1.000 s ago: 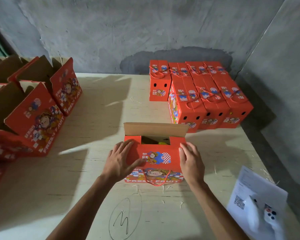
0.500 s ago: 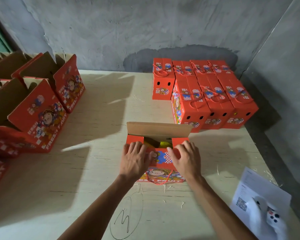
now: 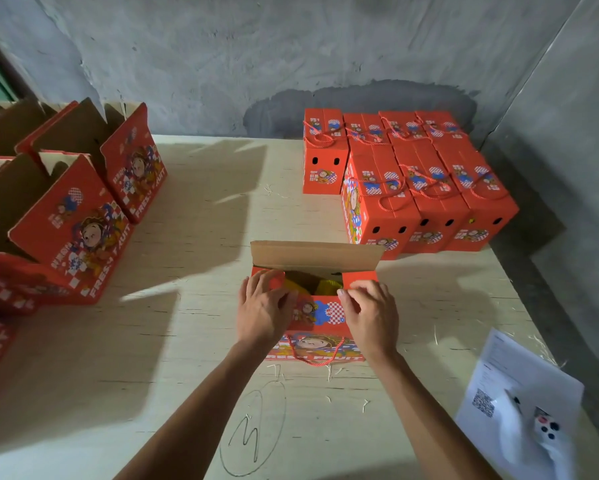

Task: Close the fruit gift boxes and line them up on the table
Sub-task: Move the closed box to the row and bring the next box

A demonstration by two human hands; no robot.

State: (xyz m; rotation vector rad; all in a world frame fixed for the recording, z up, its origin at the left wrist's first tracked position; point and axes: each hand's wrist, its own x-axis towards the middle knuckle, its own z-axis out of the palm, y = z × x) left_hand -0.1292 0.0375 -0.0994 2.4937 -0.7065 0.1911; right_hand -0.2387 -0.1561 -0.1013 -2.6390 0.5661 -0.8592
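Mid-close on the near box (image 3: 320, 315): my left hand (image 3: 261, 311) and right hand (image 3: 370, 315) pinch its side flaps; next, fold the far lid (image 3: 317, 254) down.

Packing room, stacked gift boxes (image 3: 426, 188), concrete walls (image 3: 291, 46)

1. There is a single view, from a wide-angle camera worn on the person's head.
2. It looks forward and steeply down over the tabletop (image 3: 194, 341), toward its far edge and the grey wall (image 3: 291, 46) behind.
3. It sits close: both forearms enter from the bottom of the frame, and the tabletop's near edge is out of view.
4. Straight lines bow near the frame's borders.
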